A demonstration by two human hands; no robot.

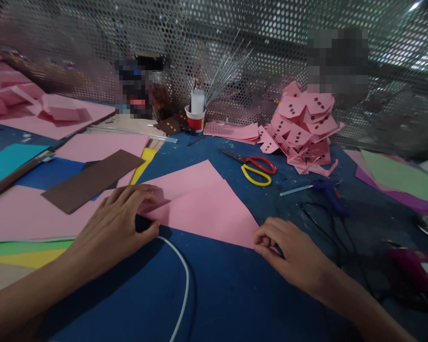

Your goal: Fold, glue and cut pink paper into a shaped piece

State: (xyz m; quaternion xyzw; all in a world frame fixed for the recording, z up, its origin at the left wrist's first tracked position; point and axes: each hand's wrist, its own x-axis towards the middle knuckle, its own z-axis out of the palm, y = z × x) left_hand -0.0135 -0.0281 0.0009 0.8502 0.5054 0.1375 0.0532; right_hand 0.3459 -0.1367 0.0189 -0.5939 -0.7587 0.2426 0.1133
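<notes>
A sheet of pink paper [203,204] lies in front of me on the blue table, seemingly folded, with a crease running across it. My left hand [119,213] rests on its left end with bent fingers on top and the thumb in front. A small dark patch, object or shadow, shows between that thumb and the fingers. The right corner of the sheet is pinched between the thumb and curled fingers of my right hand [285,249]. A white cable [186,280] runs from beside my left thumb towards me.
Behind the sheet lie scissors [258,171] with red and yellow handles. A pink folded-paper model [303,128] stands at back right, near a blue glue gun [330,194]. Coloured sheets and a brown strip [92,183] lie left. A red-and-white cup [195,118] stands by the perforated panel [271,28].
</notes>
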